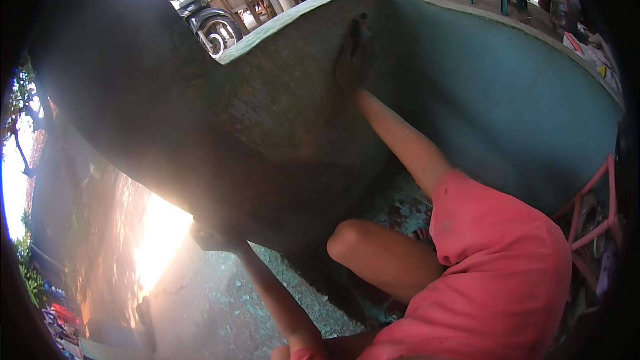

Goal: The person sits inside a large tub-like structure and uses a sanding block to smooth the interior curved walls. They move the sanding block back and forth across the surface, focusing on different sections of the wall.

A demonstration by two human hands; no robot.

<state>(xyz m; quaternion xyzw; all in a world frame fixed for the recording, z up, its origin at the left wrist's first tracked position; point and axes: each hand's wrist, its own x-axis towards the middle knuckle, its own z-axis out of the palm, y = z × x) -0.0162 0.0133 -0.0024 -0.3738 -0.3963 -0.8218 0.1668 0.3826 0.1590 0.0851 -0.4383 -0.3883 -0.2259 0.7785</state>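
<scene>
Head view: the right hand (350,72) reaches to a dark-stained wall (260,103), at a small dark object (361,29) below the pale rim (300,11); shadow hides whether it grips. The left hand (231,239) is low beside bright glare, its grip also impossible to tell. Open space separates the right hand from the bent knee (347,241); a blue-green wall (507,80) bounds the right.

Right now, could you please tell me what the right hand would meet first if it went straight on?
Probably the pale green rim: the right hand points up along the shadowed wall toward it, though depth is hard to judge.
</scene>
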